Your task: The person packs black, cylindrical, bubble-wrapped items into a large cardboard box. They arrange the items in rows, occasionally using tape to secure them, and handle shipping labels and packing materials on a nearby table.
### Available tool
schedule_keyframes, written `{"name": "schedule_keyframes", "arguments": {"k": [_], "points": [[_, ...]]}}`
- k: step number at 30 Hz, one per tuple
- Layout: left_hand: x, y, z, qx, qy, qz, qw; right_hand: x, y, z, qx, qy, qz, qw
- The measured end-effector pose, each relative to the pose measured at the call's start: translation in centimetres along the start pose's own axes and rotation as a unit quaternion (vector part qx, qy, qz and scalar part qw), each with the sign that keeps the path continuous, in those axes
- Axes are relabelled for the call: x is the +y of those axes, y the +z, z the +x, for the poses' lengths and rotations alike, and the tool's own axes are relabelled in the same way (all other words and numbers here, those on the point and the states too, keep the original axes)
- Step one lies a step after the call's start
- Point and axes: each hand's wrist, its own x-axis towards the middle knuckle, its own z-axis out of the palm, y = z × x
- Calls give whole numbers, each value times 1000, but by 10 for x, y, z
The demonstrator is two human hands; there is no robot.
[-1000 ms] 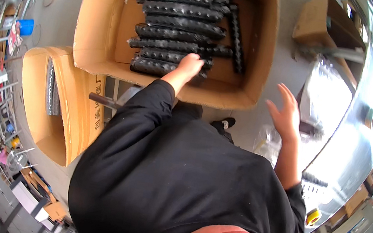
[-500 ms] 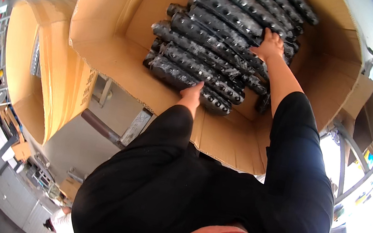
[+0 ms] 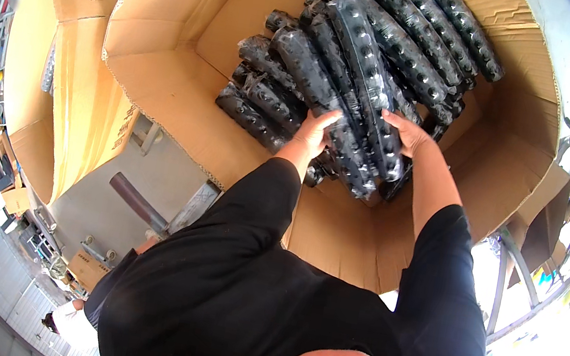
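Between my two hands, several long black tubes with rows of round knobs or holes, wrapped in shiny clear film, are tilted up from the pile. My left hand (image 3: 313, 135) presses on the left side of a black film-wrapped tube (image 3: 319, 83), thumb over its top. On the other side my right hand (image 3: 409, 136) grips a second film-wrapped tube (image 3: 366, 64), thumb on top and fingers hidden below it. More black tubes (image 3: 397, 35) lie side by side in the large cardboard box (image 3: 166, 81), beyond and under the held ones.
Left of the box stands a second cardboard box (image 3: 84, 101), open, with something dark and dotted inside. A brown pipe end (image 3: 139, 201) and a metal frame are below it. Metal railing (image 3: 520, 267) runs at the right. Someone in white (image 3: 72, 323) is at lower left.
My right hand has drawn back toward me and the left has moved slightly right. Tubes between them have turned steeper and lifted off the layer below.
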Motion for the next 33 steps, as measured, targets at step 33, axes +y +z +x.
{"name": "schedule_keyframes", "arguments": {"k": [33], "points": [[-376, 317, -608, -660, -350, 576, 332, 531, 253, -615, 533, -549, 448, 462]]}}
